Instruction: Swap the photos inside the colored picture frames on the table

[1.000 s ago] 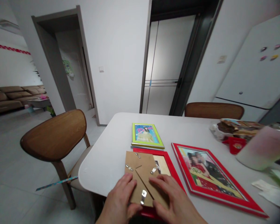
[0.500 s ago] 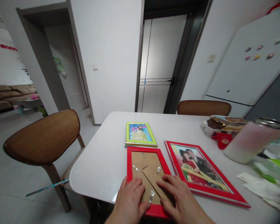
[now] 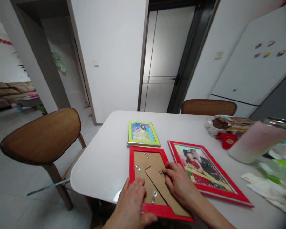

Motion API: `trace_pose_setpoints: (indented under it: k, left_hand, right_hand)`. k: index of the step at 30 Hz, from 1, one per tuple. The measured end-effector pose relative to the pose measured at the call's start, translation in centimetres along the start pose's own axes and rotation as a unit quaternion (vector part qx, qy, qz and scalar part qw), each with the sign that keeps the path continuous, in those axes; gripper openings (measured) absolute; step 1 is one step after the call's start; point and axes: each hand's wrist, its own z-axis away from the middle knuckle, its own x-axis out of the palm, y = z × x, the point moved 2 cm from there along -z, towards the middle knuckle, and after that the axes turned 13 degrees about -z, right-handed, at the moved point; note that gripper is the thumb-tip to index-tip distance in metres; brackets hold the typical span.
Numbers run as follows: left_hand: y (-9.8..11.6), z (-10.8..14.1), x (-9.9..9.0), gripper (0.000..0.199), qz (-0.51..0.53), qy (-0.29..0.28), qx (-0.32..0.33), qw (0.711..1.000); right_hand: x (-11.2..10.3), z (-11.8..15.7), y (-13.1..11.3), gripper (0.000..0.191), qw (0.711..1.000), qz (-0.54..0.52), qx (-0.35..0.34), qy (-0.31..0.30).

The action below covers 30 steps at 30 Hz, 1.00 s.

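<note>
A red picture frame (image 3: 132, 163) lies face down at the table's near edge, its brown backboard (image 3: 154, 159) upward. Small metal clips (image 3: 154, 196) sit around the board, and a slanting slit runs across it. My left hand (image 3: 133, 202) grips the frame's near left corner, fingers over the left side and thumb along the near side. The fingers of my right hand (image 3: 181, 184) are closed at the right-hand clip (image 3: 160, 172), partly covering it. To the right, a larger red frame (image 3: 228, 190) lies face up with a photo of two people. Beyond is a lime-green frame (image 3: 144, 143) with a photo.
On the right stand a pink and white tumbler (image 3: 257, 140), a red packet (image 3: 228, 140) and a wrapped snack bag (image 3: 231, 124). White tissues (image 3: 264, 187) lie nearer me. A wooden chair (image 3: 43, 136) is at the left, another chair (image 3: 208, 107) behind the table.
My right hand has moved forward from the lower part of the backboard to the right-hand clip. My left hand stays at the frame's near left corner. The view has tilted slightly down.
</note>
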Motion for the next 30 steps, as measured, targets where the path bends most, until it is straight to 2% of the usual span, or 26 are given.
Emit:
trace_pose_setpoints:
  k: [9, 14, 16, 18, 22, 30]
  left_hand:
    - [0.2, 0.1, -0.4, 0.058, 0.003, -0.003, -0.002, 1.000]
    - [0.1, 0.2, -0.3, 0.057, 0.014, 0.014, 0.001, 1.000]
    - [0.1, 0.3, -0.3, 0.056, 0.015, 0.012, 0.001, 1.000]
    - [0.1, 0.2, -0.3, 0.053, 0.014, 0.011, 0.000, 1.000]
    - [0.0, 0.1, -0.3, 0.050, 0.015, 0.016, 0.006, 1.000]
    - [-0.1, 0.0, -0.1, 0.045, 0.013, 0.018, 0.013, 1.000]
  right_hand:
    - [-0.1, 0.0, 0.0, 0.021, 0.999, -0.020, -0.001, 0.031]
    - [-0.3, 1.0, -0.8, 0.025, 0.999, -0.024, -0.032, 0.016]
    - [-0.4, 1.8, -2.0, 0.027, 0.996, -0.041, -0.077, -0.007]
    - [-0.6, 2.7, -3.6, 0.028, 0.989, -0.062, -0.119, -0.061]
    - [-1.1, 3.4, -5.5, 0.028, 0.975, -0.078, -0.142, -0.150]
    - [-1.5, 3.0, -5.6, 0.031, 0.967, -0.074, -0.160, -0.185]
